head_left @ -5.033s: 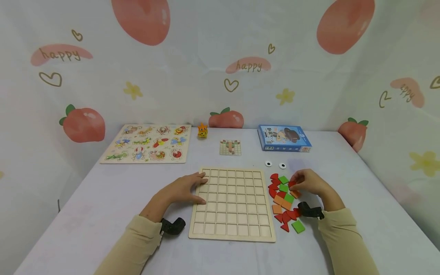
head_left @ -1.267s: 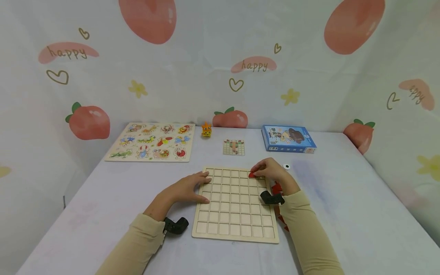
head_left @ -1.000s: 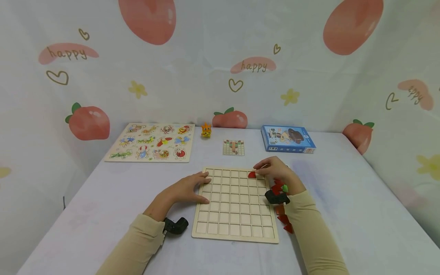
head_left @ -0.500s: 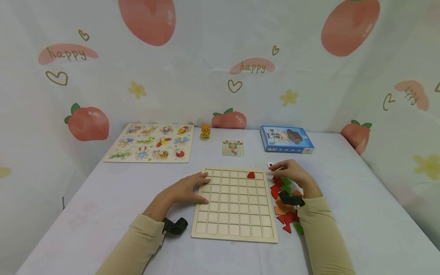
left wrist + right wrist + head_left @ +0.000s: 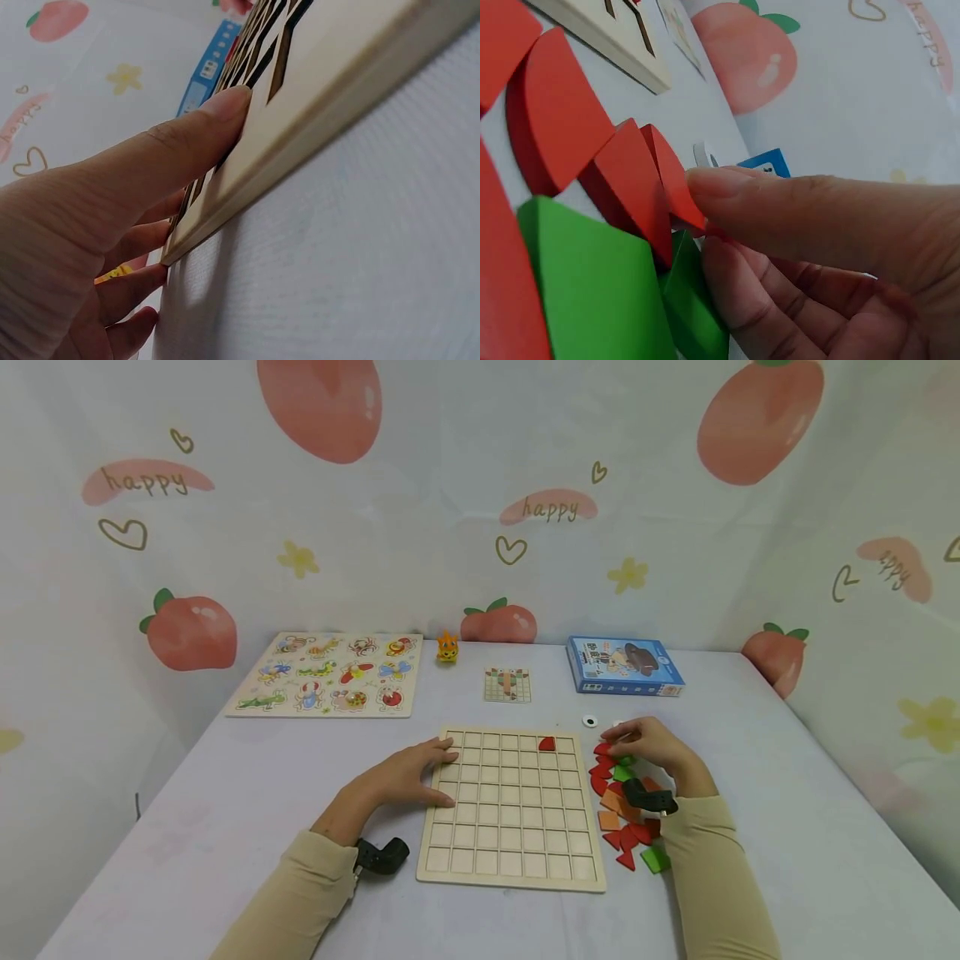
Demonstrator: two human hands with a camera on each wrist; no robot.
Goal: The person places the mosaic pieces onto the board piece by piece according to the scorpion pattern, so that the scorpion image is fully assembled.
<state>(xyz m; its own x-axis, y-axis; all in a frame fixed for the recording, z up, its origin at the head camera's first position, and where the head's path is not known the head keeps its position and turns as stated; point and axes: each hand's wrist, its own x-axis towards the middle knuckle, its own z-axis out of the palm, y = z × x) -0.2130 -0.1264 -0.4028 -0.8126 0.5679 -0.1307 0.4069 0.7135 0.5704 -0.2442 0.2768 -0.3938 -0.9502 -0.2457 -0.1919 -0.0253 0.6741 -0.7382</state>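
My left hand [image 5: 408,774] rests on the left edge of a wooden grid board [image 5: 510,887], fingers spread, its thumb [image 5: 229,105] lying on the frame. A red quarter-circle piece [image 5: 547,744] sits in a top-row cell. To the right of the board, my right hand [image 5: 651,746] is at the loose pieces. Its thumb and index finger pinch the corner of a red fan-shaped piece [image 5: 667,176]. Right beside that piece are another red piece [image 5: 630,184] and a green piece [image 5: 592,281]. The hand and wrist camera partly cover the pile.
Two round eye pieces, one partly hidden, lie behind the pile; the left eye piece [image 5: 590,721] shows fully. Further back are a pattern card [image 5: 507,685], a blue box [image 5: 626,667], an orange toy figure [image 5: 447,647] and an insect puzzle board [image 5: 322,675]. Orange squares [image 5: 609,821] lie in the pile.
My right hand set a red quarter-circle into the board's top row, let go, and moved right, past the eye piece, to the red pieces. The left hand stays on the board's edge.
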